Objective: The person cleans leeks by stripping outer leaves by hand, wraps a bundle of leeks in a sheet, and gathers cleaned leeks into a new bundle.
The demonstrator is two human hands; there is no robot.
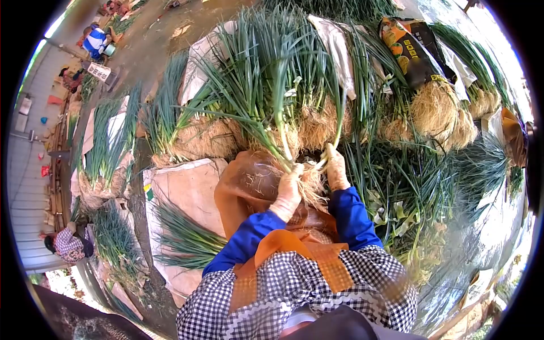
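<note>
My left hand [288, 194] is closed around a few green onions [281, 133] near their root ends, and their leaves fan upward and away from me. My right hand [337, 168] pinches the pale lower stalk of another green onion [340, 122], just right of the left hand. Tangled pale roots [311, 186] hang between both hands above the orange-brown apron [238, 187] on my lap. Right in front stand upright bundles of green onions [320, 122] with thick root clumps. Both hands look soiled, and the fingertips are partly hidden by stalks and roots.
On a sack mat [190, 190] to my left lies a pile of green onions [190, 238]. Loose leaves [405, 175] are heaped on the right. A black and orange bag [416, 54] covers bundles at back right. Other people [95, 42] sit further left.
</note>
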